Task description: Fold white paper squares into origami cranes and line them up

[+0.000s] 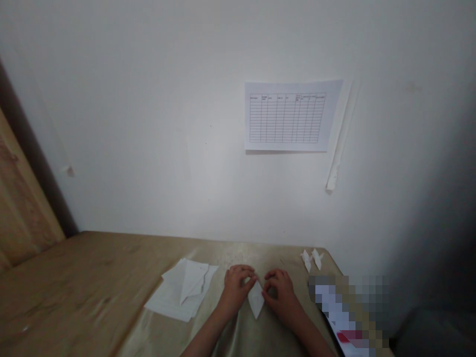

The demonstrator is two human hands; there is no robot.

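A small piece of white folded paper (256, 301), shaped like a narrow diamond with its point toward me, lies between my hands on the table. My left hand (238, 285) pinches its upper left edge between thumb and fingers. On the other side, my right hand (277, 287) has its thumb and forefinger closed on the right edge. To the left is a loose stack of white paper sheets (167, 300), with a folded piece (194, 280) on top. Two small folded paper figures (311, 260) sit near the far right corner.
A brown cloth covers the table (92, 287), which meets a white wall. A printed table sheet (288, 119) hangs there beside a peeling strip (338, 148). At the right edge lies a partly pixelated flat item (336, 305). A wooden panel (22, 198) stands at far left.
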